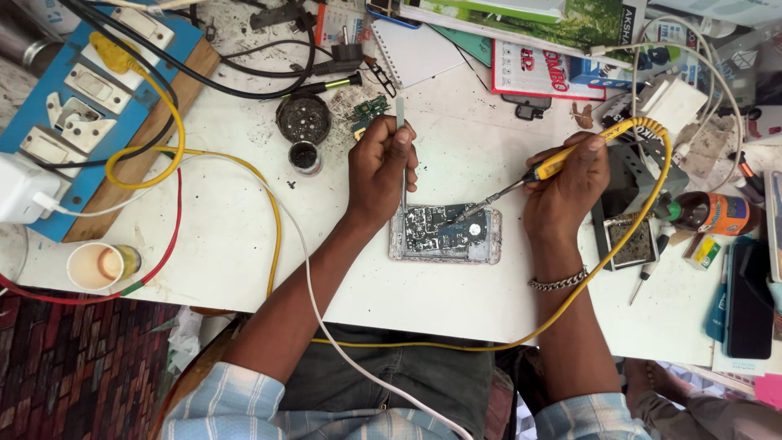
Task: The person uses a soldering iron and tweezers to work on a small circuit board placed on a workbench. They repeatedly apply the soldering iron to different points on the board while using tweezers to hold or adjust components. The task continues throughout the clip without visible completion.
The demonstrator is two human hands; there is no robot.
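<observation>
Head view: we grip tweezers [401,155] in our left hand [380,173] and a soldering iron [521,182] in our right hand [568,189], just above the opened phone [445,235]; a small paper cup [95,266] holds brownish liquid.

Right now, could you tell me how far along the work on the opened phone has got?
Done: the phone lies on the white table with its back off and its circuit board bare. In hand: the right hand holds a yellow soldering iron with its tip on the board, while the left hand steadies a pair of tweezers at the phone's top edge. Left: the phone is not closed, and no back cover can be made out.
</observation>
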